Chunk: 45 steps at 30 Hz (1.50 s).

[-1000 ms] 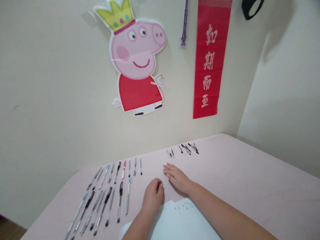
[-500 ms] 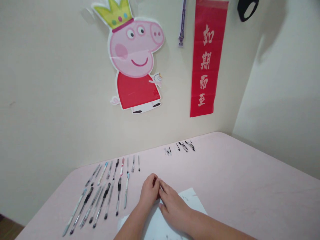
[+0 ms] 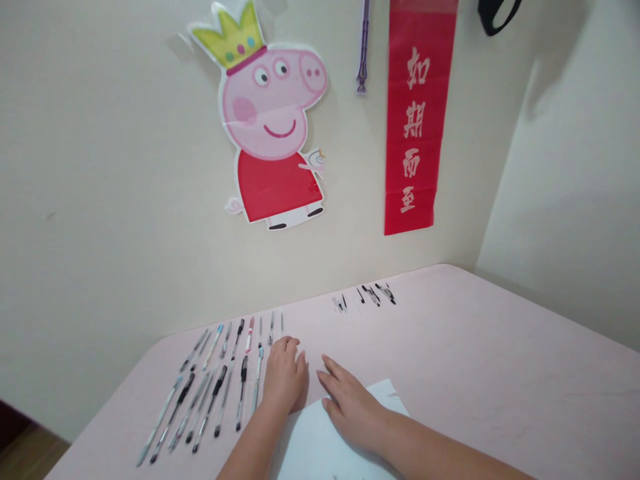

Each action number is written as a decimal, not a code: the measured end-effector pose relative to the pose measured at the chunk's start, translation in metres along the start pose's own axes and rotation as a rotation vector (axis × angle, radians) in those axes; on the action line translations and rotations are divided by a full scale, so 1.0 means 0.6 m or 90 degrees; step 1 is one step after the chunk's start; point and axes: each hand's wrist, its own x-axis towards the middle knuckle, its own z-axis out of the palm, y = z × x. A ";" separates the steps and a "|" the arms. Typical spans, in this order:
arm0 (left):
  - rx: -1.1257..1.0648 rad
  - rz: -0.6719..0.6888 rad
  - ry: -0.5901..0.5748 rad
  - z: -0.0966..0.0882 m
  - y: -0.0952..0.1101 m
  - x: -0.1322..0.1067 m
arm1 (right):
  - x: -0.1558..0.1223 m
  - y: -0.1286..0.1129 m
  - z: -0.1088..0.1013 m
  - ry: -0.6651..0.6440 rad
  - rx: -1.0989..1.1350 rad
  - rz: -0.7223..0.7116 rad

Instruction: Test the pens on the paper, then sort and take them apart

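Note:
My left hand [image 3: 286, 373] is over the pink table at the right end of the pen rows. Its fingers are bent forward with the thumb apart, and it covers the lower part of a thin pen [image 3: 283, 323]; contact with that pen cannot be made out. A light blue-capped pen [image 3: 258, 379] lies just left of this hand. My right hand [image 3: 347, 403] is open, palm down over white paper [image 3: 310, 443], fingers pointing left and nothing in them. A gap separates the two hands.
Two rows of pens [image 3: 215, 400] lie on the table's left side. Small black and clear pen parts [image 3: 371, 295] lie along the back edge. Behind the table stands a wall with a pink pig cutout [image 3: 277, 187] and a red banner [image 3: 417, 120].
My hands have come apart from where their fingertips met. The left has moved left toward the pens; the right stays over the paper. The view has shifted slightly.

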 end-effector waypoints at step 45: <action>0.176 0.059 -0.460 -0.084 0.052 -0.002 | 0.000 -0.002 -0.006 -0.005 0.002 0.003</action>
